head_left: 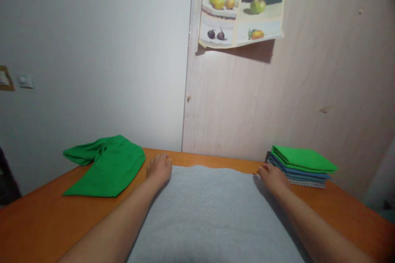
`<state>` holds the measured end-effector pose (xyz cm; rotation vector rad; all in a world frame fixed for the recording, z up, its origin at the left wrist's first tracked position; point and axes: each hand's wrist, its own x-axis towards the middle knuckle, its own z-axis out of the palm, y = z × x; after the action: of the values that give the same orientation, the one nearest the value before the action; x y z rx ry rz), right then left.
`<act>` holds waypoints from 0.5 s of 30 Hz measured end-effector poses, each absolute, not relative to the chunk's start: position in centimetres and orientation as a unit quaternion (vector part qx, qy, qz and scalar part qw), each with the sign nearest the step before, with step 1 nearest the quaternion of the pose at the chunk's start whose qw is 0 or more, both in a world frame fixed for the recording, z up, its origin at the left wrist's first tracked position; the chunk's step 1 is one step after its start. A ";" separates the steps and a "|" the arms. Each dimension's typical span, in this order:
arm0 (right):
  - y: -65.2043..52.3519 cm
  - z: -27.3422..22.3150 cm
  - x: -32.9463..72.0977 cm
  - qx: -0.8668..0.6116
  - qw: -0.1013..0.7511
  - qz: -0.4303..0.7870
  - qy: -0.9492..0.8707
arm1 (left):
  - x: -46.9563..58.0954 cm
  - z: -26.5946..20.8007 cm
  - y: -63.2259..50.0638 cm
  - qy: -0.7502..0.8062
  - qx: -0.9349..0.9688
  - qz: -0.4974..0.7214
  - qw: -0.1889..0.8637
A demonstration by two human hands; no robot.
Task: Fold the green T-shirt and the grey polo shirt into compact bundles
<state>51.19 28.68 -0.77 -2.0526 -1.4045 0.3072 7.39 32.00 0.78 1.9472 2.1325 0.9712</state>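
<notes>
A light grey cloth (212,209) lies spread over the middle of the table, its far edge slightly wavy and its near part running out of view. At its far left corner is my left hand (159,168), closed, with the fingers curled round the cloth's edge. My right hand (273,176) pinches the far right corner between thumb and fingers. Both arms reach forward along the sides of the cloth.
A crumpled green cloth (108,168) lies on the orange table (40,222) at the left. At the right stands a stack of folded cloths, a bright green cloth (302,159) on top. Behind the table rises a wall with a fruit poster (237,18).
</notes>
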 end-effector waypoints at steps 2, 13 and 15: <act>28.6 -0.4 48.4 -0.752 0.294 0.094 -0.583 | 9.7 0.6 31.1 0.657 0.691 0.295 0.052; 26.6 -3.6 40.4 -0.646 0.066 0.078 -0.757 | 13.6 -3.1 27.7 0.523 0.843 0.102 0.074; 26.5 -3.8 41.3 -0.649 0.060 0.077 -0.755 | 12.9 -3.0 27.6 0.511 0.851 0.098 0.075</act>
<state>41.27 26.53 -3.77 -1.9643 -2.2838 0.2336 12.89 27.60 -2.97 2.5516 1.5340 0.2936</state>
